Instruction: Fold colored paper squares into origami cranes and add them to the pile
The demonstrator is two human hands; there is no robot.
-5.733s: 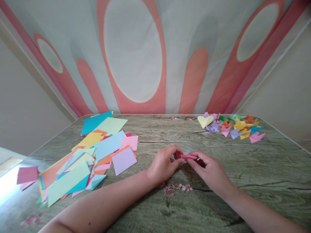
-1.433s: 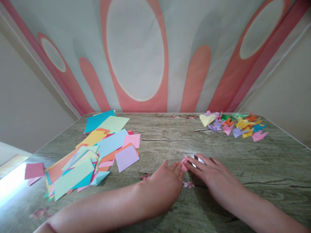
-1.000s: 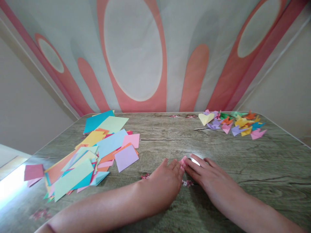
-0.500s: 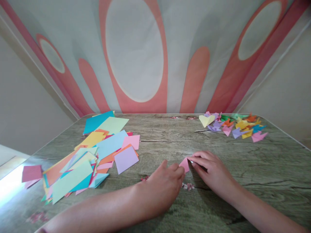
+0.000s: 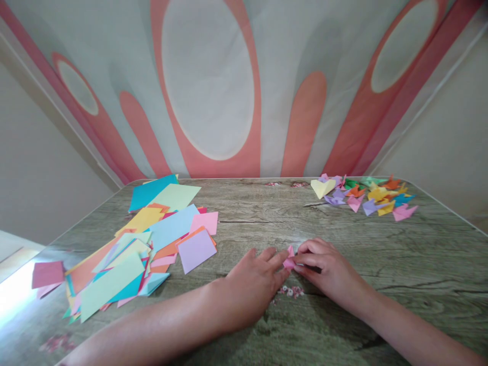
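Note:
A small piece of folded pink origami paper (image 5: 290, 259) is held low over the table between my two hands. My left hand (image 5: 263, 274) grips its left side, with the fingertips pressed against the paper. From the other side, my right hand (image 5: 324, 262) pinches the paper's right edge with thumb and fingers. A pointed tip of the paper stands up between the hands; the fingertips cover much of the rest, so its full shape is hidden.
Loose coloured paper sheets (image 5: 114, 284) lie in a spread pile on the left, with a lilac square (image 5: 197, 251) at its right edge. Several small folded paper figures (image 5: 369, 206) and a pale yellow paper heart (image 5: 322, 188) sit at the back right. The wood-patterned table (image 5: 251, 218) meets a patterned curtain (image 5: 213, 168).
The pink paper has gone from a flat-looking flap to a narrower, more folded shape. My right hand's fingers have closed in toward my left hand, and the left fingers have spread along the paper.

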